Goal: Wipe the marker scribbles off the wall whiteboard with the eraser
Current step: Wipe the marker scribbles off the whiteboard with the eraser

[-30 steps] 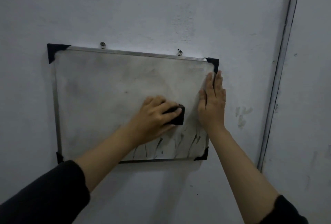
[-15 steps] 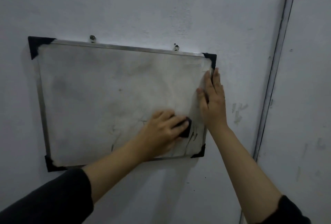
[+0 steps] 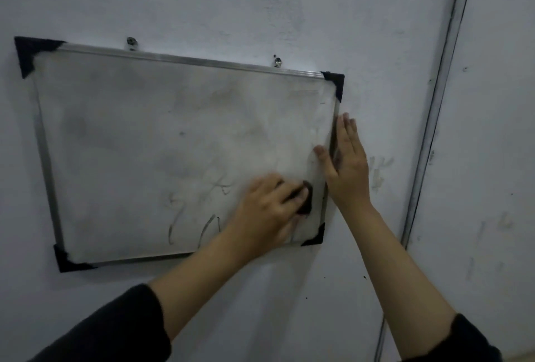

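A metal-framed whiteboard (image 3: 139,136) with black corner caps hangs tilted on the grey wall. Its surface is smudged grey. Dark marker strokes (image 3: 208,227) show near the bottom edge, with fainter ones just above them. My left hand (image 3: 267,211) grips a black eraser (image 3: 305,198) and presses it on the board near the lower right corner. My right hand (image 3: 346,165) lies flat with straight fingers against the board's right frame edge, the thumb on the board surface.
Two screws (image 3: 130,42) above the top frame hold the board. A vertical metal strip (image 3: 434,118) runs down the wall to the right. Faint marker smudges (image 3: 379,170) stain the wall beside my right hand.
My left hand has slid the eraser to the right toward the lower right corner, uncovering strokes at the bottom middle. My right hand has slipped a little lower on the frame. The view shifted.
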